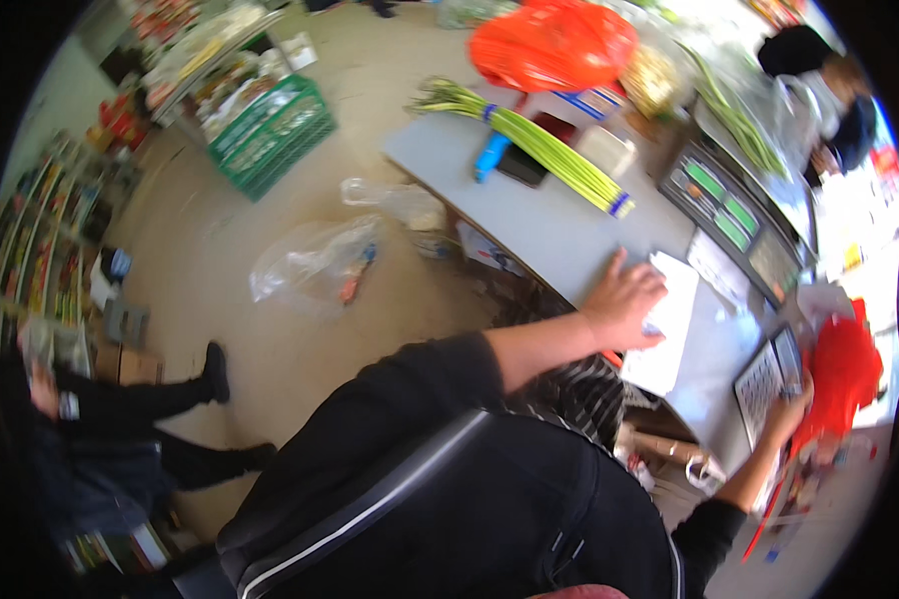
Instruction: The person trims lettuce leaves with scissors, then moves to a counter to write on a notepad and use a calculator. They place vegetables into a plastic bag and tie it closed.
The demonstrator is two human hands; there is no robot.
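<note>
My left hand (pixel 629 303) lies with fingers apart on a white paper pad (pixel 674 329) on the grey counter (pixel 509 202). At the right, my right hand (pixel 789 412) is at the edge of a calculator (pixel 760 385) with large keys; a small dark thing shows by its fingers, too blurred to name. Beyond the pad stands a weighing scale (pixel 730 206) with green display panels. A bundle of long green stalks (pixel 551 153), tied with blue bands, lies across the counter over a dark phone (pixel 523 166), beside a blue object (pixel 491 156).
Red plastic bags lie at the counter's far end (pixel 554 45) and beyond the calculator (pixel 843 374). A green crate (pixel 273 135) and a clear plastic bag (pixel 307 262) are on the floor. One person (pixel 105 449) is at the left, another (pixel 831 97) at the upper right.
</note>
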